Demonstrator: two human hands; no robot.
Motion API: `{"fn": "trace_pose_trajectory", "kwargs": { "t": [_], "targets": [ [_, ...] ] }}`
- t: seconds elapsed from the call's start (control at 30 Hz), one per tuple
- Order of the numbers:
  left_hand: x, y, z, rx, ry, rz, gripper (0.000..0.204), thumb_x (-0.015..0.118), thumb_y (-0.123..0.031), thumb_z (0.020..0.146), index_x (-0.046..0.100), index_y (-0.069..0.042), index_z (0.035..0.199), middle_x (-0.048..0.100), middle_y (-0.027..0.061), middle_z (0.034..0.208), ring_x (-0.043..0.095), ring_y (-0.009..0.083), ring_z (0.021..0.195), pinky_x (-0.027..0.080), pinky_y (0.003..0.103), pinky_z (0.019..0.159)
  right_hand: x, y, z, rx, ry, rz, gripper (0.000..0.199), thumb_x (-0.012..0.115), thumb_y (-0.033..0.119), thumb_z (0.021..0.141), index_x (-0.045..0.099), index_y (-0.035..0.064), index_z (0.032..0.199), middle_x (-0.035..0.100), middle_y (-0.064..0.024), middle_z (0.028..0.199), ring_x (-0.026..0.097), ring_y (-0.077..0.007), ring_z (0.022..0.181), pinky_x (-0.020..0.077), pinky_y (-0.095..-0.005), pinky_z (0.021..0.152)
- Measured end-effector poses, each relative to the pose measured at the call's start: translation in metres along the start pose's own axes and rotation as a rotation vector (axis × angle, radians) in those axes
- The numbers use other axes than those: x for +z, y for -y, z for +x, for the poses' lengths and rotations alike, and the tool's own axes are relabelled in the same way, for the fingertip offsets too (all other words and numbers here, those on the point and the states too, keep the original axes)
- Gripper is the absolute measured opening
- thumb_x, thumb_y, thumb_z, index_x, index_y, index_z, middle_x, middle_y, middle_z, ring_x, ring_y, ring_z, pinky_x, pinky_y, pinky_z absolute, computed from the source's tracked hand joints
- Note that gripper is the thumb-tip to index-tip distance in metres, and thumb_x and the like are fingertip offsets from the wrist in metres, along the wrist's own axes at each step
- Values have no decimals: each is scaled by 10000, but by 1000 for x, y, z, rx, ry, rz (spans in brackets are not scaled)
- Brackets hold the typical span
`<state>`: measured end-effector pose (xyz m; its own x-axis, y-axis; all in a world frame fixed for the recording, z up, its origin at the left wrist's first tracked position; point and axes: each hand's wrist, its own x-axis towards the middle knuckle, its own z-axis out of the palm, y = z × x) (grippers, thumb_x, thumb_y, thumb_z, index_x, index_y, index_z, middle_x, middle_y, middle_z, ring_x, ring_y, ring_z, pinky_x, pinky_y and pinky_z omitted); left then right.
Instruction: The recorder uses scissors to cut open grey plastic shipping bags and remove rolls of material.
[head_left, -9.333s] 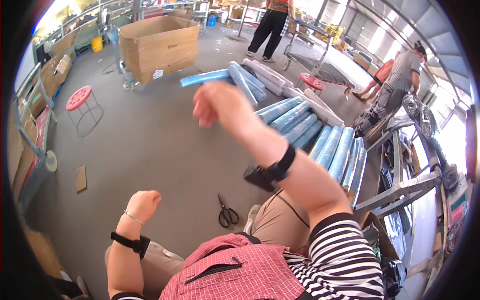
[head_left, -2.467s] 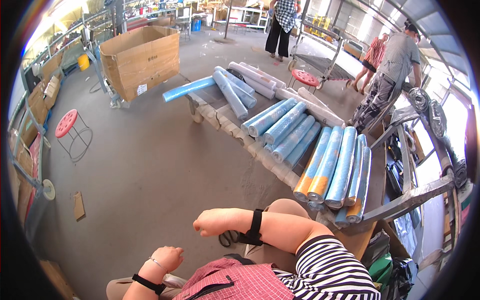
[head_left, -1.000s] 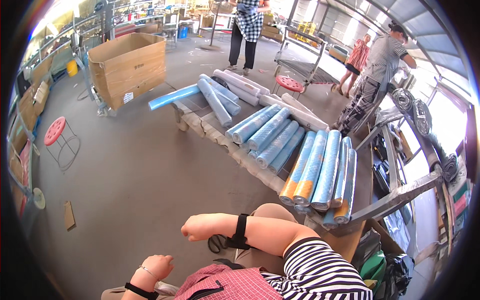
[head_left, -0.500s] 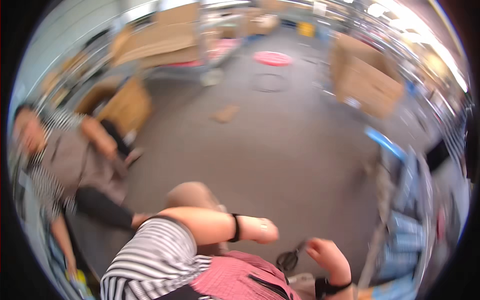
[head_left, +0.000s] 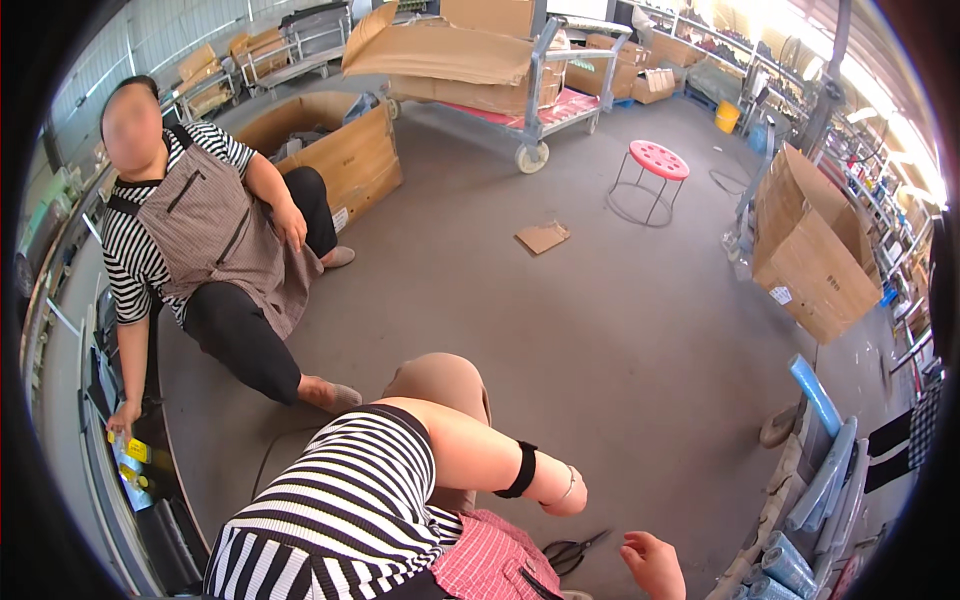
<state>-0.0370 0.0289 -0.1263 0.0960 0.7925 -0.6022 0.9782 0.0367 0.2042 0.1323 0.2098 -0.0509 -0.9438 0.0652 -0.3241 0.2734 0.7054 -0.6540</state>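
Note:
My left hand [head_left: 568,494], with a bracelet and a black band on its forearm, hangs bent at the wrist over the floor in front of my knee. Its fingers are turned away and hidden. To the right and lower, my right hand [head_left: 655,565] is loosely curled with the fingertips free and nothing visible in it. Black-handled scissors [head_left: 572,554] lie low between the two hands, closest to my right hand but apart from it. My pink checked apron [head_left: 495,560] covers my lap.
A seated co-worker [head_left: 215,225] on the left rests one hand by yellow-labelled items [head_left: 130,458]. Further off are a cardboard box [head_left: 345,150], a cart [head_left: 535,110], a red stool [head_left: 658,160] and a cardboard scrap [head_left: 542,237]. On the right, another box [head_left: 815,255] and blue plastic rolls [head_left: 815,395].
The view has swung left, so the co-worker, boxes and stool sit further right in it and look sharper. My right hand has moved lower in the picture; the scissors remain near it.

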Motion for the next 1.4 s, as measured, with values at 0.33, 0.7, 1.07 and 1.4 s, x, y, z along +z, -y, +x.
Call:
{"fn": "trace_pose_trajectory", "kwargs": {
  "t": [0.33, 0.7, 1.07, 1.4],
  "targets": [
    [7, -2, 2, 2, -13, -18, 211, 687, -128, 792, 749, -45, 975, 736, 126, 980, 708, 299, 932, 571, 408, 761, 2, -2, -3, -18, 31, -3, 286, 680, 140, 885, 660, 38, 1151, 718, -197, 966, 706, -316, 881, 545, -375, 766],
    [6, -1, 12, 40, -4, 11, 216, 694, -146, 797, 749, -43, 979, 737, 122, 989, 707, 289, 934, 576, 424, 744, 6, -17, -2, -7, 8, -38, 281, 677, 149, 891, 664, 44, 1151, 720, -189, 970, 706, -314, 893, 544, -376, 773],
    [10, 0, 6, 16, -1, 36, 203, 657, -112, 805, 737, -31, 973, 730, 136, 976, 703, 313, 925, 572, 412, 761, 5, -10, -2, 36, -2, -37, 286, 680, 146, 880, 665, 29, 1141, 718, -198, 966, 703, -320, 884, 544, -374, 771],
    [18, 3, 10, 57, -74, 15, 170, 666, -105, 785, 741, -27, 916, 736, 132, 917, 712, 315, 872, 579, 424, 707, 5, -14, -4, 51, 31, -12, 304, 690, 186, 875, 666, 29, 1133, 725, -166, 961, 707, -286, 892, 549, -370, 786]
  ]
}}
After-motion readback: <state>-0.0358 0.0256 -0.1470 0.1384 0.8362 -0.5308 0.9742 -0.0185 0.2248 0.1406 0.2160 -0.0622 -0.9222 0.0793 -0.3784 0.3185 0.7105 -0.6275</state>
